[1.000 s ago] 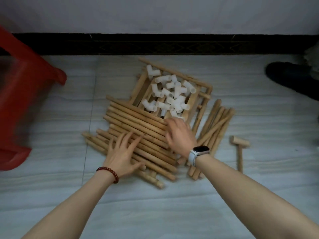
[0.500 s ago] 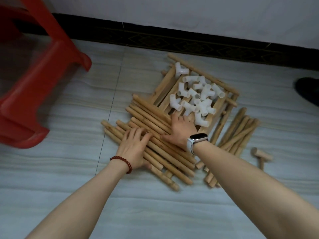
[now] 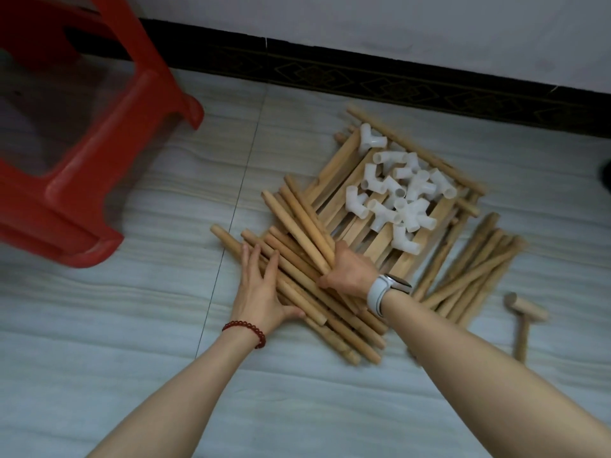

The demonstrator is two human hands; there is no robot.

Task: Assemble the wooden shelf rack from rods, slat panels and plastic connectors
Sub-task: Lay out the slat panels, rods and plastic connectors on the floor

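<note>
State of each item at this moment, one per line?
Left hand: fingers straight, pressing flat on the rod pile.
Right hand: curled round several rods.
Rod pile: loose, lying on the floor.
Connectors: loose heap on the slat panels.
Slat panels: stacked flat, unassembled.
Mallet: lying untouched.
Red stool: standing upright.

Matt wooden rods (image 3: 307, 226), glossy white plastic connectors (image 3: 396, 193)

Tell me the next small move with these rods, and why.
Probably lift the gripped rods clear and set them aside: the right hand already curls round a few, while the left hand lies flat on the pile, steadying it.
</note>
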